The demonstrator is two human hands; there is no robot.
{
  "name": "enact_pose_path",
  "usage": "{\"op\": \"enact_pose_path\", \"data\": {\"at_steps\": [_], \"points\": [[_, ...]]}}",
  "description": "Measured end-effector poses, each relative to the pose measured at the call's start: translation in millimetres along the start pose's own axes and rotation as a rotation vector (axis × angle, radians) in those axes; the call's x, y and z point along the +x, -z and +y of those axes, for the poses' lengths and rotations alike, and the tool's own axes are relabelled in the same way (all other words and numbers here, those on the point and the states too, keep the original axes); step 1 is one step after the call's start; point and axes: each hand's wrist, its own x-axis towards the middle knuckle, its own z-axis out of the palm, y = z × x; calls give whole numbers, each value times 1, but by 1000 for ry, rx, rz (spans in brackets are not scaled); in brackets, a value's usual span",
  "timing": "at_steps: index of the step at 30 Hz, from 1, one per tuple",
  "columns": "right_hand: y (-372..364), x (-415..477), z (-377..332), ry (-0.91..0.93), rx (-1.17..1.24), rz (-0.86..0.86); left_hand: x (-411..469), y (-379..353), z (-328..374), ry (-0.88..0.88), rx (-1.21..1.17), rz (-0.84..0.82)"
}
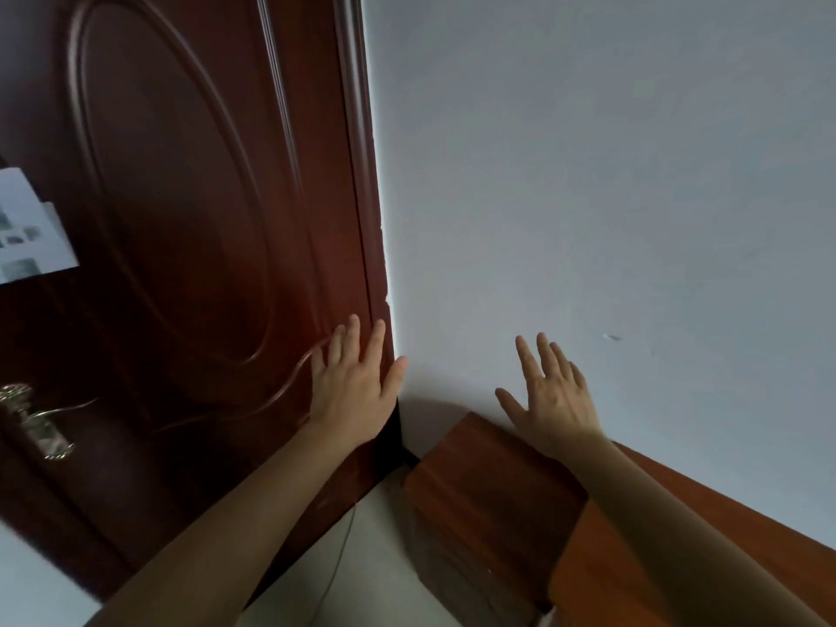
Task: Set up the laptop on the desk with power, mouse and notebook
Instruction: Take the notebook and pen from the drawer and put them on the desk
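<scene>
My left hand (353, 382) is raised with fingers spread, in front of the right edge of a dark red-brown door (190, 246). My right hand (549, 391) is also up with fingers apart, in front of the white wall (610, 196), just above the far end of a wooden desk (493, 486). Neither hand holds anything. No laptop, mouse, notebook or power cable head is in view. A thin cable (337, 567) runs down along the pale floor beside the desk.
The door carries a metal handle (38, 420) at the lower left and a white paper sheet (29, 228) at the left edge. The desk runs along the wall toward the lower right. A pale floor strip (357, 590) lies between door and desk.
</scene>
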Motion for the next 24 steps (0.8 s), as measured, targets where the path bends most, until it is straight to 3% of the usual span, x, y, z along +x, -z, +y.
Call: {"op": "enact_pose_path", "data": {"at_steps": [9, 12, 18, 24], "points": [[-45, 126, -1, -225, 36, 65, 162, -62, -26, -211, 34, -27], [-54, 146, -4, -272, 39, 57, 201, -79, -37, -209, -27, -28], [-87, 155, 2, -437, -47, 1, 254, -146, -49, -287, -139, -161], [-134, 89, -21, -798, -29, -77, 258, -234, -66, -395, -240, -411]]}}
